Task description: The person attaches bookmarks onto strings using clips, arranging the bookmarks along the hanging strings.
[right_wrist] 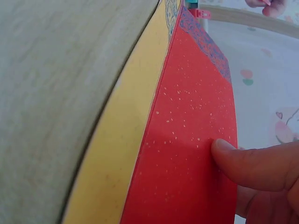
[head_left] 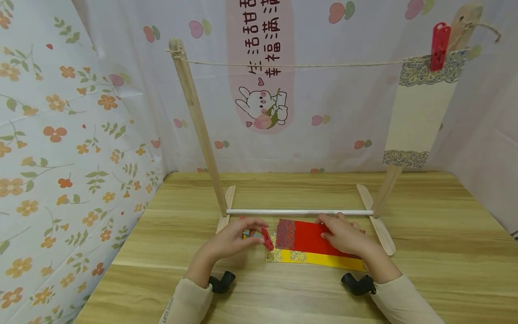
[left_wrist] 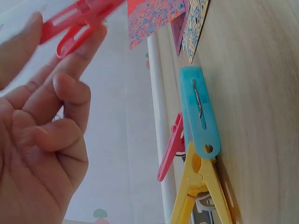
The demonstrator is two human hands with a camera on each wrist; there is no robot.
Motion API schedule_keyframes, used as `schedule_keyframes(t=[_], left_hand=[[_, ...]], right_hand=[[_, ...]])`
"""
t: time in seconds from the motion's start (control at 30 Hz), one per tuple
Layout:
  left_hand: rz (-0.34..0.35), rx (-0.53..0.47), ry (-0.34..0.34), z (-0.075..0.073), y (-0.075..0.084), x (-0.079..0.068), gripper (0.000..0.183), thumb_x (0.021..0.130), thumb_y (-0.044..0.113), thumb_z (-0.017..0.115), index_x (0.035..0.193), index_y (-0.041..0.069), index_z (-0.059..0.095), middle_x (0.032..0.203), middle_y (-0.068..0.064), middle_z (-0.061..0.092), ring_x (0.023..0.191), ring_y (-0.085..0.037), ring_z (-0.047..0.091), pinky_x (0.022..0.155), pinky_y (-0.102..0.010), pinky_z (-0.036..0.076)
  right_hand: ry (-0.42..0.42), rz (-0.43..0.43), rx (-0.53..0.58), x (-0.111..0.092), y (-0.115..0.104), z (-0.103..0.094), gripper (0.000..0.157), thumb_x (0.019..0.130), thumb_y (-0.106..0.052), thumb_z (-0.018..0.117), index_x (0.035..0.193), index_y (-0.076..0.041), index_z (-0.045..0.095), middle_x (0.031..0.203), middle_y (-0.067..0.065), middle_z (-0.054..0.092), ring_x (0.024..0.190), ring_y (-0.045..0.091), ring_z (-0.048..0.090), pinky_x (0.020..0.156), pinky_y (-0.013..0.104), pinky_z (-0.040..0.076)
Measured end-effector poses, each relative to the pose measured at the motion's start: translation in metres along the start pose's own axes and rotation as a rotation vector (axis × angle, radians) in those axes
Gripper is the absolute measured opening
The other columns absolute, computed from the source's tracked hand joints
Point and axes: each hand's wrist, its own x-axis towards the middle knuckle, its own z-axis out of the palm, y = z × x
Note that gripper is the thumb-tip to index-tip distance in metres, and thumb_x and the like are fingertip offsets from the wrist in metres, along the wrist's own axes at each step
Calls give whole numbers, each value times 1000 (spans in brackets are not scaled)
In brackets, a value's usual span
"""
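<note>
Between thumb and fingers my left hand (head_left: 236, 238) pinches a red clothespin (head_left: 267, 239), which also shows at the top of the left wrist view. My right hand (head_left: 344, 233) grips the far edge of a red paper strip (head_left: 308, 236) with a patterned end band; in the right wrist view its thumb (right_wrist: 252, 163) lies on the strip's face. Under the red strip is a yellow paper strip (head_left: 323, 260) with patterned bands, lying on the table. Beside my left hand lie a blue clothespin (left_wrist: 198, 112), a yellow clothespin (left_wrist: 198, 177) and another red clothespin (left_wrist: 172, 147).
A wooden frame with a left post (head_left: 198, 121) and a white crossbar (head_left: 299, 212) stands behind the hands. Twine (head_left: 299, 66) runs between its posts. At right, a red clothespin (head_left: 440, 47) holds a cream paper strip (head_left: 421, 112) on it. A printed curtain (head_left: 344, 108) hangs behind.
</note>
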Motion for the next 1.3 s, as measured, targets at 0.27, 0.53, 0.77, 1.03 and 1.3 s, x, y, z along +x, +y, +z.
schedule_keyframes(t=[0.27, 0.53, 0.77, 1.03, 1.3], left_hand=[[28, -3, 23, 5, 0, 3, 31, 98, 18, 61, 126, 4, 62, 125, -16, 66, 112, -30, 60, 99, -47, 48], [52, -51, 34, 7, 0, 3, 27, 103, 14, 53, 128, 5, 59, 105, -9, 70, 101, -25, 62, 89, -35, 52], [25, -35, 71, 4, 6, 8, 31, 99, 17, 60, 128, 6, 59, 106, -7, 67, 94, -15, 61, 84, -34, 52], [31, -5, 73, -1, 17, 16, 31, 93, 16, 69, 122, 6, 64, 105, -6, 69, 93, -12, 60, 72, -24, 52], [25, 14, 69, -5, 27, 22, 29, 91, 17, 72, 118, 8, 67, 106, -5, 70, 96, -16, 63, 70, -23, 52]], right_hand=[[44, -54, 2, -1, 4, -4, 18, 93, -8, 65, 107, -16, 58, 105, 3, 69, 99, 26, 48, 73, 44, 36], [86, -52, 25, -2, 3, -9, 19, 95, -3, 61, 108, -16, 57, 104, 5, 67, 101, 28, 49, 72, 46, 41], [106, -52, 32, -4, 2, -12, 18, 96, -4, 60, 109, -16, 58, 99, 3, 66, 98, 26, 49, 70, 40, 39], [142, -116, 82, -5, 5, -18, 15, 95, -1, 60, 105, -12, 58, 92, 3, 62, 94, 25, 47, 75, 36, 42], [192, -180, 104, -6, 16, -30, 14, 93, 0, 62, 105, -8, 60, 89, 1, 63, 85, 19, 50, 75, 34, 44]])
